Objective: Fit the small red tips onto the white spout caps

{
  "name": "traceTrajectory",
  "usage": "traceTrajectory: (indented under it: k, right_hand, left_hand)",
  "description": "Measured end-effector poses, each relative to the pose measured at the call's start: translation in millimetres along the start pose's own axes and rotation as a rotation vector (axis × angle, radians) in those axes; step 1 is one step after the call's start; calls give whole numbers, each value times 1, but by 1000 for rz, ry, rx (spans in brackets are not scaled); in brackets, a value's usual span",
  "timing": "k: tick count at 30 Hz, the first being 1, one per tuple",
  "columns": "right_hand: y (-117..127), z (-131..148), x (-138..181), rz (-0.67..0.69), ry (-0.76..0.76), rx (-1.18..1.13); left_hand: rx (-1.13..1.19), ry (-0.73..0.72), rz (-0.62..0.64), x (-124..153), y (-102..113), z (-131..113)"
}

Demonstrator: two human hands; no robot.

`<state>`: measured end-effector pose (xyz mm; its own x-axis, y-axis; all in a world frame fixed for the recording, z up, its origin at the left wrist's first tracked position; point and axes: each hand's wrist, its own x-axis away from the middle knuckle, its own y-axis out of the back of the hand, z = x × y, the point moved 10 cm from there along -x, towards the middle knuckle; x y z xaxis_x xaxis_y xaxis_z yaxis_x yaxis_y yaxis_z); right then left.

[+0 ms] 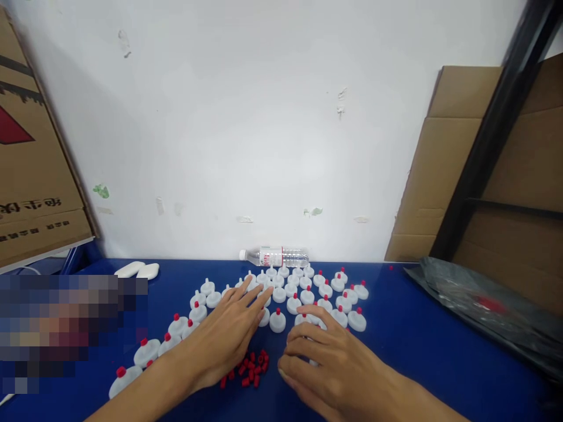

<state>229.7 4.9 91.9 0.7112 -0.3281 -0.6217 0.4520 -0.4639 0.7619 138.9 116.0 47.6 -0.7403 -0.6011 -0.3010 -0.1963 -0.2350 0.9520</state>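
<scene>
The left hand point(240, 328) lies open, its fingers spread over the bare-stemmed white pieces and pinching nothing; the right hand point(328, 357) curls low over others nearer the front, but its fingers hide what is beneath, so I cannot tell whether it has hold of anything. Between them, the loose red caps point(251, 374) sit in a small heap, and the white pieces point(277, 321) fan out across the blue table point(417, 363), many capped, those at the back bare. Good handling would mean steadying each base, setting a cap straight on its stem and pressing evenly down. The crowding is the main hindrance: the left forearm passes right beside capped pieces and could knock them. Farther out, a clear bottle point(281, 257) lies along the wall point(281, 146) behind the back row, while a dark plastic bag point(466, 310) rests well apart at the right
</scene>
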Motion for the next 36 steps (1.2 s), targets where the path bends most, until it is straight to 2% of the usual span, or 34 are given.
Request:
traceTrajectory:
  k: [15, 21, 24, 28, 32, 34, 36]
  right_hand:
    - [3, 2, 2, -51, 9, 3]
    - [4, 0, 3, -61, 11, 26]
    - [7, -2, 3, -90, -6, 28]
    - [14, -21, 6, -154, -176, 24]
    - [11, -44, 15, -118, -390, 35]
    - [7, -52, 19, -92, -462, 29]
    - [4, -56, 22, -78, -498, -9]
  left_hand:
    - [28, -50, 3, 7, -11, 5]
    - [57, -47, -105, 9, -7, 8]
    - [74, -37, -183, 9, 2, 9]
    - [98, -16, -283, 9, 30, 4]
    - [176, -89, -371, 15, 59, -19]
    - [209, -153, -403, 20, 64, -34]
    - [212, -188, -389, 24, 59, -45]
